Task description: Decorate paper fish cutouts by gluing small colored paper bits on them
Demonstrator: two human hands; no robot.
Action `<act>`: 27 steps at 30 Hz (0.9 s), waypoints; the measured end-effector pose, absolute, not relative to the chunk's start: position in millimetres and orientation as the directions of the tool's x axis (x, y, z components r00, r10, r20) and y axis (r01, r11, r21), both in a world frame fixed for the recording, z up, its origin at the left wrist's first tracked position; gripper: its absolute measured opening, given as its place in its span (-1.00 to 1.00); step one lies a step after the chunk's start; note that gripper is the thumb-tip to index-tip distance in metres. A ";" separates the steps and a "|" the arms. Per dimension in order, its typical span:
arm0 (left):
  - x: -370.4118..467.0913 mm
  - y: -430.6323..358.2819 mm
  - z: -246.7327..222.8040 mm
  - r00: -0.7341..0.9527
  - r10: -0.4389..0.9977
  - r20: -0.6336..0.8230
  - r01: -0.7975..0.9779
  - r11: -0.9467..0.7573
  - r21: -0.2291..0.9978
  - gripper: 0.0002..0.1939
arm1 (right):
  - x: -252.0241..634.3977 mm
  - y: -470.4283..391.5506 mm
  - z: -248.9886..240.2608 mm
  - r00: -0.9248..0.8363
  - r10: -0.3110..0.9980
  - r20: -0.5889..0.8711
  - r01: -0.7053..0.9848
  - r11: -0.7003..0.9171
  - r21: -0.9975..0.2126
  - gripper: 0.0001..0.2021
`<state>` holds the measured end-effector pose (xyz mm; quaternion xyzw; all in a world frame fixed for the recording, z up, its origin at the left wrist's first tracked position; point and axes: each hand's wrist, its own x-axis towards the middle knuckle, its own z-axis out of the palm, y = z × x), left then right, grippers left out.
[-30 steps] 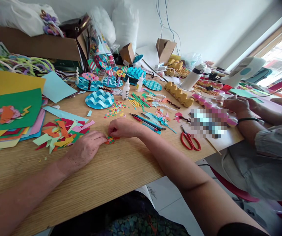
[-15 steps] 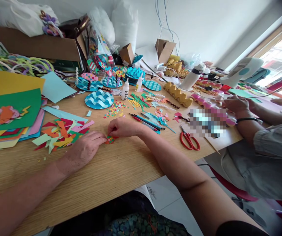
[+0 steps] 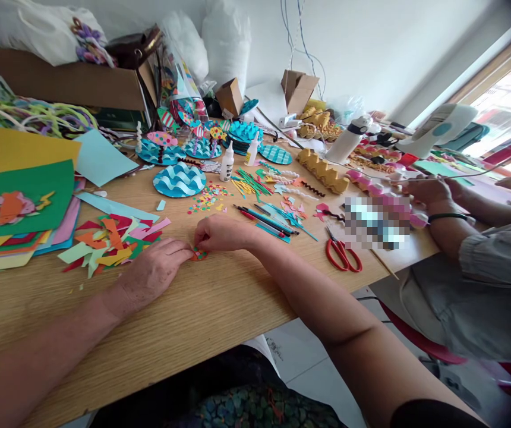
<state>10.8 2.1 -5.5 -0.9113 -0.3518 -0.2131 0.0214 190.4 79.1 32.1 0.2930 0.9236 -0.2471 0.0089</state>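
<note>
The left hand (image 3: 160, 270) lies low on the counter (image 3: 157, 333), its fingers nearly straight and close together, their tips at the left edge of a small orange paper piece with coloured dots (image 3: 199, 255); the right hand (image 3: 220, 232) is curled over that piece's upper side, and whether its fingers pinch anything cannot be told. Coloured paper scraps (image 3: 113, 244) lie just beyond the left hand, while past the right hand are scattered paper dots (image 3: 208, 197) and, to its right, a bunch of pens (image 3: 267, 220).

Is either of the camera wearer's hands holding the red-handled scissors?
No, the scissors lie on the table, apart from the left hand and right hand.
</note>
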 end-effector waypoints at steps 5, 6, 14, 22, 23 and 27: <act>11.3 1.1 -4.6 0.666 0.624 0.408 0.649 -0.755 0.094 -0.66 | 190.9 79.2 31.8 -0.824 0.548 -0.147 0.545 0.693 -0.472 -0.82; 11.3 1.0 -4.5 0.668 0.623 0.407 0.649 -0.755 0.091 -0.66 | 191.6 80.0 31.9 -0.824 0.545 -0.153 0.544 0.688 -0.480 -0.83; 8.7 1.4 -7.3 0.661 0.637 0.397 0.656 -0.748 0.107 -0.63 | 211.9 98.3 37.8 -0.677 0.734 0.060 0.511 0.526 -0.680 -0.87; 3.4 1.2 -8.1 0.624 0.640 0.449 0.640 -0.748 0.176 -0.66 | 237.2 115.5 40.1 -0.391 0.918 0.065 0.730 0.353 -0.585 -0.87; 2.4 1.4 -9.2 0.614 0.648 0.450 0.647 -0.740 0.184 -0.66 | 239.3 117.1 39.6 -0.363 0.930 0.059 0.762 0.332 -0.556 -0.90; 0.6 2.7 -12.7 0.614 0.636 0.468 0.636 -0.749 0.184 -0.67 | 242.8 122.4 34.6 -0.346 0.937 0.052 0.813 0.327 -0.482 -0.91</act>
